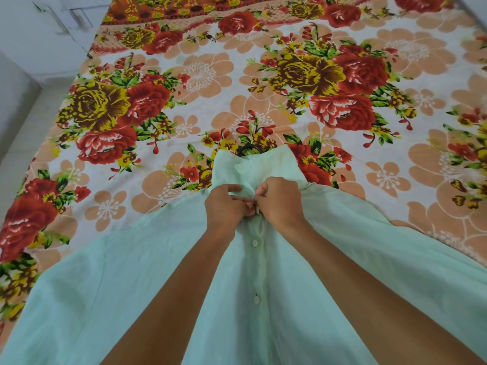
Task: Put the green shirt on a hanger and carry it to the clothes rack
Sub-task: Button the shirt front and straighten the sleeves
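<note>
A pale green shirt [126, 280] lies flat on the bed, front up, collar pointing away from me. A black hanger hook [250, 148] sticks out past the collar; the rest of the hanger is hidden inside the shirt. My left hand [226, 204] and my right hand [279, 201] meet just below the collar. Both pinch the front placket around a small white button at the top. Two more white buttons show lower on the placket, between my forearms.
The bed [263, 75] is covered by a floral sheet with red and yellow roses. Its left edge runs beside a pale floor [18, 133] and a white wall with cabinet doors [52, 19] at the top left.
</note>
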